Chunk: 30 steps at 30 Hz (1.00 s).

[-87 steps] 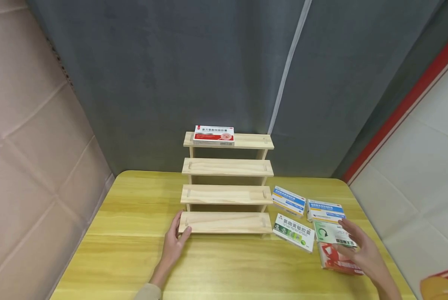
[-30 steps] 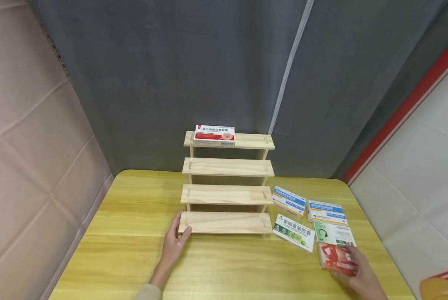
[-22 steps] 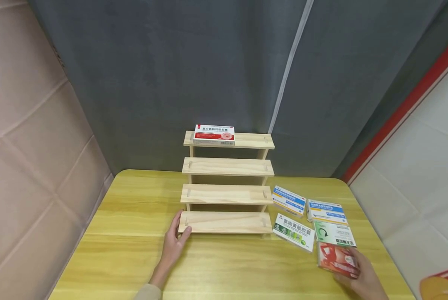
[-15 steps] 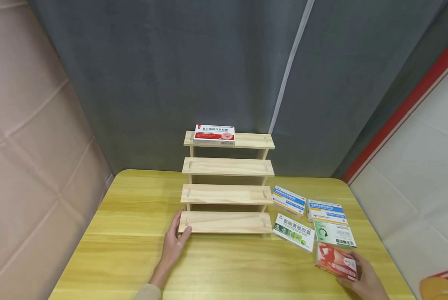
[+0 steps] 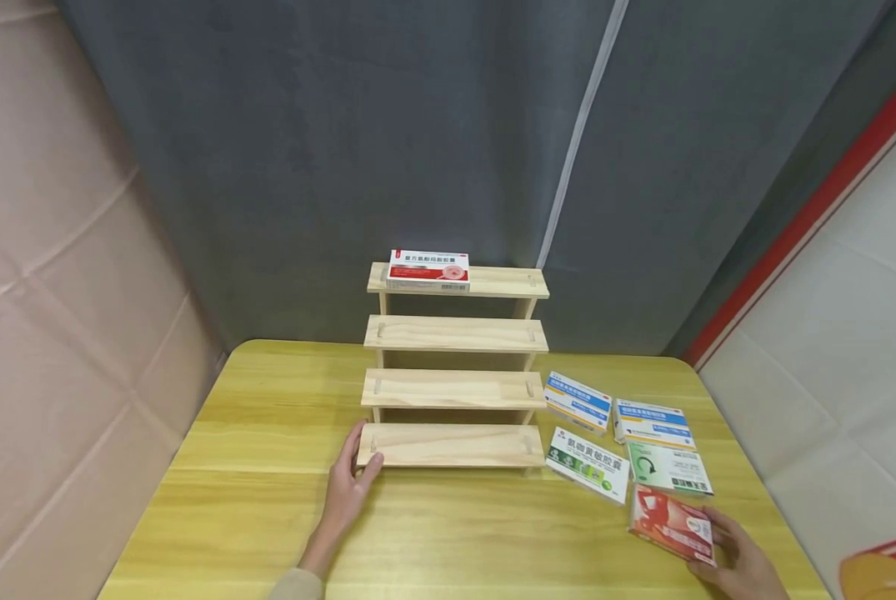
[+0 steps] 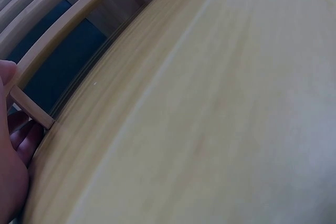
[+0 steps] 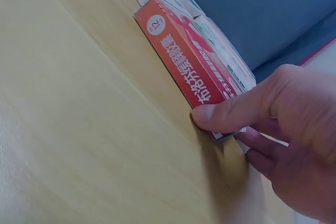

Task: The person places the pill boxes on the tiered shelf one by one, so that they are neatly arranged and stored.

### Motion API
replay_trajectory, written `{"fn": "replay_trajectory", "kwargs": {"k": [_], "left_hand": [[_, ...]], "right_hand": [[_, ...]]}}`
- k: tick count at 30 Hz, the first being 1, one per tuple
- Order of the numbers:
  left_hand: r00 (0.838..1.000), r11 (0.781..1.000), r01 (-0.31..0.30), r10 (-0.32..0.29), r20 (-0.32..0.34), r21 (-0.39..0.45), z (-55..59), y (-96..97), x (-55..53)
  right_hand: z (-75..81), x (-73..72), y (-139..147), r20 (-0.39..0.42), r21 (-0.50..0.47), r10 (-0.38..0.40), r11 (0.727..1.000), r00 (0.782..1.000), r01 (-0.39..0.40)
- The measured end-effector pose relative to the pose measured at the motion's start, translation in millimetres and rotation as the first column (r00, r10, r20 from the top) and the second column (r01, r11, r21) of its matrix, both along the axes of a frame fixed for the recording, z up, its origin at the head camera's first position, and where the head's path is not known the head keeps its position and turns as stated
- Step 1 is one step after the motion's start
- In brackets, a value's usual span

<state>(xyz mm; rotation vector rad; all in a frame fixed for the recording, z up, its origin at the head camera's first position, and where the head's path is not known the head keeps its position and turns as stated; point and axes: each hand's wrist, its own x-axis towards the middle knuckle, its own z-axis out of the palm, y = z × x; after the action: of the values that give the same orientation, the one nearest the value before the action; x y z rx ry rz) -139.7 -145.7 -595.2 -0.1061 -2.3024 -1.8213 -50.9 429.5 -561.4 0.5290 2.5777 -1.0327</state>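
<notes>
My left hand [image 5: 347,492] grips the left end of a stepped wooden rack [image 5: 451,446] by its lowest board. The thumb lies at the board's front; in the left wrist view, curled fingers show beside the rack's leg [image 6: 32,108]. At the table's right, my right hand [image 5: 740,560] holds a red medicine box [image 5: 671,523] by its right end. The right wrist view has the thumb [image 7: 220,116] at the near corner of that red box [image 7: 176,53] and the other fingers partly hidden behind its end. A red-and-white medicine box [image 5: 428,271] lies on the top board.
Just beyond the red box lies a green-and-white box [image 5: 668,467]. Two blue-and-white boxes [image 5: 578,402] and a white-and-green box [image 5: 587,465] lie right of the rack. A dark curtain [image 5: 327,167] hangs behind the table [image 5: 267,467].
My right hand has come down from above the boxes to the red box, which has shifted slightly toward me and turned, leaving a gap from the green-and-white one. My left hand stays put.
</notes>
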Motion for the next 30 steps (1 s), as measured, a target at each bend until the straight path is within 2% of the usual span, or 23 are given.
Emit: {"fn": "replay_trajectory", "kwargs": {"k": [6, 12, 16, 20, 24, 26, 28, 30], "left_hand": [[1.0, 1.0, -0.001, 0.001, -0.006, 0.0, -1.2, 0.5, -0.2], [1.0, 1.0, 0.001, -0.001, -0.002, -0.005, -1.2, -0.1, -0.2], [1.0, 1.0, 0.008, -0.008, 0.0, -0.004, 0.0, 0.0, -0.2], [1.0, 1.0, 0.012, -0.012, 0.001, -0.005, 0.2, 0.0, -0.3], [1.0, 1.0, 0.016, -0.016, 0.006, -0.012, -0.8, -0.4, -0.5], [1.0, 1.0, 0.018, -0.018, 0.011, -0.016, -1.2, -0.7, -0.4], [1.0, 1.0, 0.021, -0.021, 0.015, -0.014, -1.4, -1.1, -0.2], [1.0, 1.0, 0.024, -0.024, 0.018, -0.012, -1.5, -1.4, 0.1]], "right_hand": [[-1.7, 2.8, 4, 0.005, -0.07, -0.05, 0.996, 0.999, 0.05], [-2.1, 3.9, 8, 0.029, -0.098, -0.097, 0.99, 0.995, 0.1], [-2.5, 3.9, 9, 0.052, -0.145, -0.137, 0.979, 0.989, 0.143], [-0.6, 5.4, 9, 0.035, -0.19, -0.176, 0.965, 0.984, 0.18], [3.9, 7.2, 9, -0.006, -0.251, -0.228, 0.943, 0.974, 0.219], [6.4, 7.8, 9, -0.02, -0.328, -0.259, 0.914, 0.966, 0.238], [8.4, 9.1, 8, -0.042, -0.353, -0.28, 0.902, 0.959, 0.248], [10.1, 10.3, 6, -0.045, -0.399, -0.305, 0.878, 0.951, 0.263]]}}
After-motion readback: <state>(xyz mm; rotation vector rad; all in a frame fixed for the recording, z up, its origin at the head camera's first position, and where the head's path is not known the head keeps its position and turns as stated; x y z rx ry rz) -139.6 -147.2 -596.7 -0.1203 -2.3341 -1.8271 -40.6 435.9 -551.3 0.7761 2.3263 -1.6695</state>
